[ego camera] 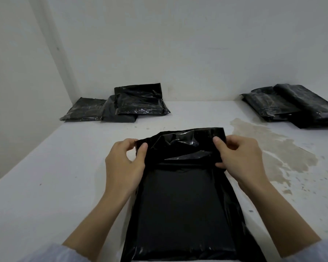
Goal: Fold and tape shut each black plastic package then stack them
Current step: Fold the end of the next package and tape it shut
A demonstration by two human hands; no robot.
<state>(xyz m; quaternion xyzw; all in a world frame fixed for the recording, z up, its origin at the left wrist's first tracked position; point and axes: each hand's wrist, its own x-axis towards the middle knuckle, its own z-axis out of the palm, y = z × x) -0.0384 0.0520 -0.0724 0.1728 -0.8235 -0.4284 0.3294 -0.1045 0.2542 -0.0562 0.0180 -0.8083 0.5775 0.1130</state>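
A black plastic package (184, 205) lies flat on the white table (45, 176) right in front of me, its long side running away from me. Its far flap (182, 146) is lifted and bent back toward me. My left hand (125, 165) pinches the flap's left corner between thumb and fingers. My right hand (239, 157) grips the flap's right edge, thumb on top. No tape is in view.
A loose pile of black packages (121, 104) sits at the back left against the wall. Another stack of black packages (295, 104) lies at the back right. A brownish stain (276, 152) spreads over the table right of my hands.
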